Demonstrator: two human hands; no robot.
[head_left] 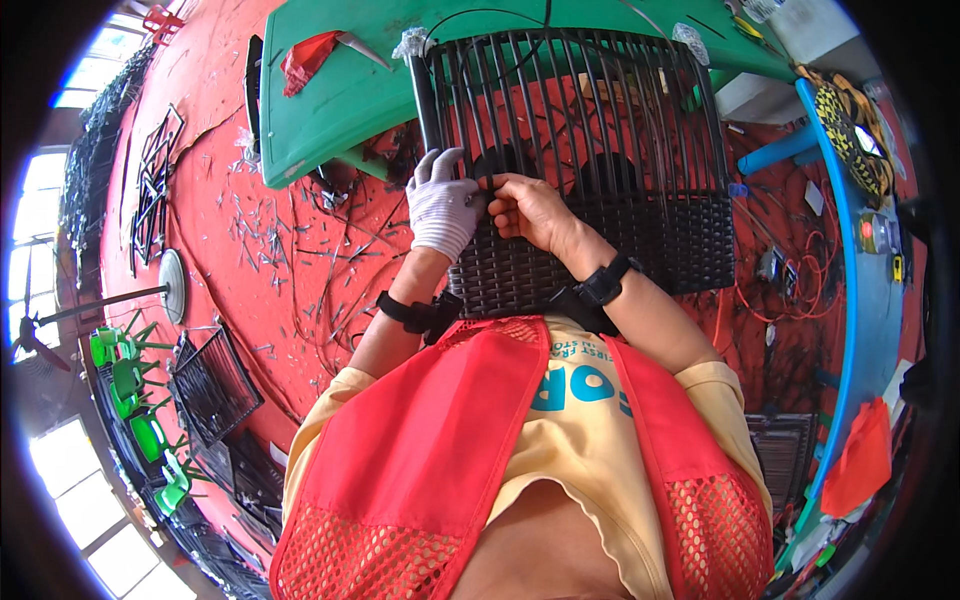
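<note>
A dark brown woven panel (610,245) stands before me, propped against the green table. Its lower part is tightly woven, and bare upright strips (560,120) run across a frame above. My left hand (443,208), in a pale knit glove, is at the panel's left edge. Its thumb and index finger close on a dark strip at the top of the weave, the other fingers lying over the frame bar. Bare, my right hand (540,213) pinches the same strip with curled fingers, close beside the glove. The strip is mostly hidden by my fingers.
The green table (345,115) carries a red cloth (310,62). Cut strips (265,240) litter the red floor. At right, a blue table (845,330) bears a yellow-black coil (850,145) and an orange cloth (858,460). A fan (173,287) and green chairs (130,385) stand left.
</note>
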